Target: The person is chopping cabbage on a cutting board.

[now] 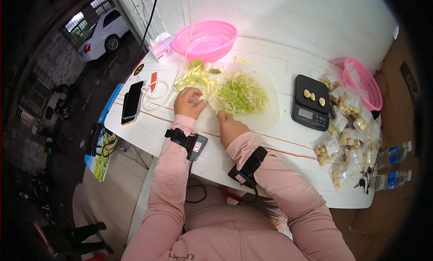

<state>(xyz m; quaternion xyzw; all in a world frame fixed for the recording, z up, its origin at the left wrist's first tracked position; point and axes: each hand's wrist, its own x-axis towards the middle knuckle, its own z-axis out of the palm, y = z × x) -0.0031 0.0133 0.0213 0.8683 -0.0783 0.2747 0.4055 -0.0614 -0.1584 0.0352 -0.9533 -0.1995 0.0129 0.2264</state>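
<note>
Head view: I see my left hand (188, 103) curled over a clump of uncut cabbage pieces (195, 78) on the translucent cutting board (266, 119), fingers bent and pressing down. My right hand (230, 128) is closed around a knife (210, 107), its blade just beside the left fingers. The chopped cabbage pile (241, 96) lies on the board right of the blade. On the white counter (279, 148), a pink basket (205, 38) sits behind, a phone (131, 102) left, a black scale (310, 103) right.
</note>
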